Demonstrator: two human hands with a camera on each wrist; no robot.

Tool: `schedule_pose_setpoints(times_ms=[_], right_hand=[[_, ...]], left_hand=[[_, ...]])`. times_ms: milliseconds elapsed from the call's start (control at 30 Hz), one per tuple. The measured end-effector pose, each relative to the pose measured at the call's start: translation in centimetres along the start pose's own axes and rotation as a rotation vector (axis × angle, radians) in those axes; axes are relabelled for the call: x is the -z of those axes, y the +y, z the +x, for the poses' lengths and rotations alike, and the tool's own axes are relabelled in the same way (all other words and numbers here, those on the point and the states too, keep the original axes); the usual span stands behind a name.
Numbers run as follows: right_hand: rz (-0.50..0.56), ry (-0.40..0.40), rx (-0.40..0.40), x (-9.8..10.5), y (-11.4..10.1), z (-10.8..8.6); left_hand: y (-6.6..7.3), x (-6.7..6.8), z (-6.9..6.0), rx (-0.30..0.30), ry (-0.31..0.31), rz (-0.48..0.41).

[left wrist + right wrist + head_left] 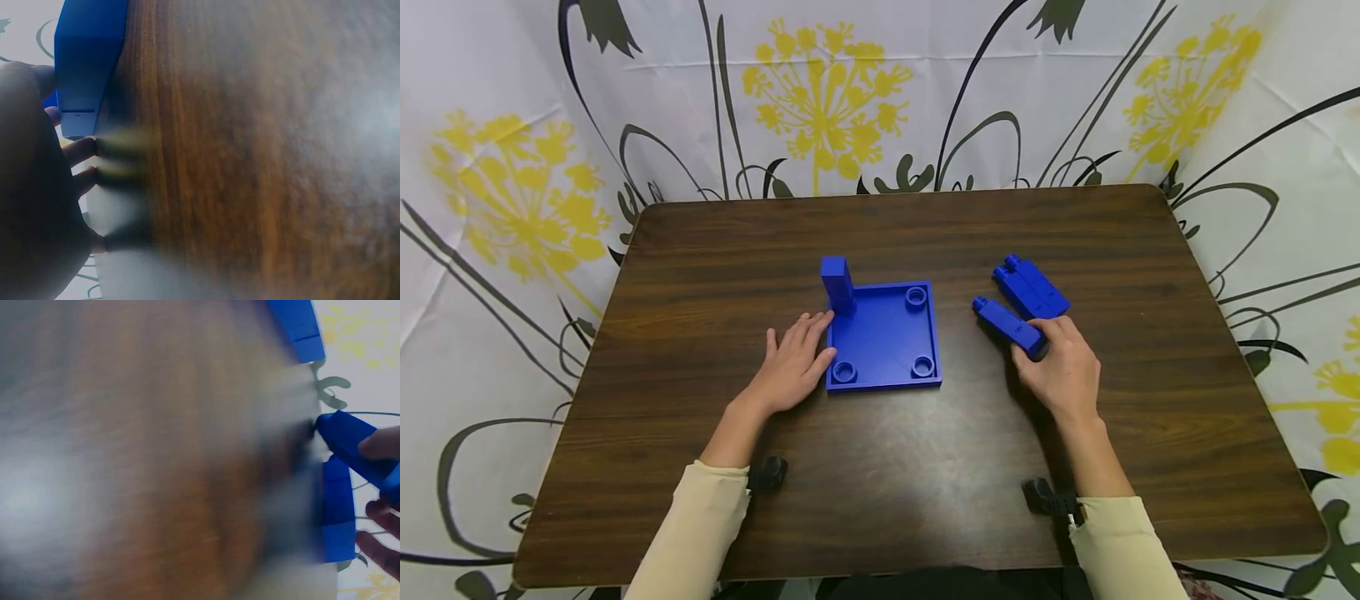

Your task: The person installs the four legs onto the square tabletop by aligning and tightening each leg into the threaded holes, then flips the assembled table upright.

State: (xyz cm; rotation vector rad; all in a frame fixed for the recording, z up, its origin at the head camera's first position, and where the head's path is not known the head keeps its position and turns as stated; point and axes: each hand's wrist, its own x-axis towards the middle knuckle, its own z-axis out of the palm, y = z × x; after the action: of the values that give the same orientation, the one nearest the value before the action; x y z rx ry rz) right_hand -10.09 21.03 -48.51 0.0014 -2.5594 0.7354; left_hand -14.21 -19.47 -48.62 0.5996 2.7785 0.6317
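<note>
Your right hand (1063,365) pinches a blue leg (1006,323), cut off in the right wrist view, while your left hand (792,362), fingers apart but dark close up, touches the blue tray (883,337).

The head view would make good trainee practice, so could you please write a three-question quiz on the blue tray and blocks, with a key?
1. Multiple choice: in the head view, which corner of the blue square tray has the upright blue block?
(a) near right
(b) far left
(c) far right

2. True or false: the right hand holds a peg-ended blue block.

3. Count: how many ring-shaped sockets show uncovered in the tray?

Key:
1. (b), far left.
2. True.
3. Three: far right, near left and near right.
</note>
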Motion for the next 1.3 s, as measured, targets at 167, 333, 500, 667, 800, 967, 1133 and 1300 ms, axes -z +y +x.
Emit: schedule_pose_setpoints(times_ms=[167,333,500,667,800,967,1133,1300], right_hand=[[0.285,0.087,-0.007,0.0,-0.5,1.8],[0.520,0.034,-0.126,0.3,-1.6,3.8],[0.711,-0.046,-0.156,1.4,-4.8,6.0],[0.791,-0.125,-0.122,1.5,-7.6,8.2],[0.809,-0.204,-0.095,0.9,-9.1,9.4],[0.813,-0.282,-0.029,-0.3,-10.2,10.5],[0.832,-0.343,0.008,-1.9,-10.6,11.1],[0.843,-0.391,0.004,-2.7,-10.5,11.4]], left_hand=[[-0.1,0.1,0.0,0.000,-0.001,-0.001],[-0.1,0.3,0.1,0.006,-0.009,0.011],[-0.1,0.4,0.0,0.009,-0.018,0.011],[0.0,0.4,-0.1,0.010,-0.013,0.004],[0.0,0.3,-0.1,0.015,-0.012,0.004],[-0.1,0.2,-0.1,0.008,-0.001,0.003],[0.1,0.2,-0.2,0.001,0.008,0.007],[0.2,0.1,-0.1,-0.003,0.012,0.001]])
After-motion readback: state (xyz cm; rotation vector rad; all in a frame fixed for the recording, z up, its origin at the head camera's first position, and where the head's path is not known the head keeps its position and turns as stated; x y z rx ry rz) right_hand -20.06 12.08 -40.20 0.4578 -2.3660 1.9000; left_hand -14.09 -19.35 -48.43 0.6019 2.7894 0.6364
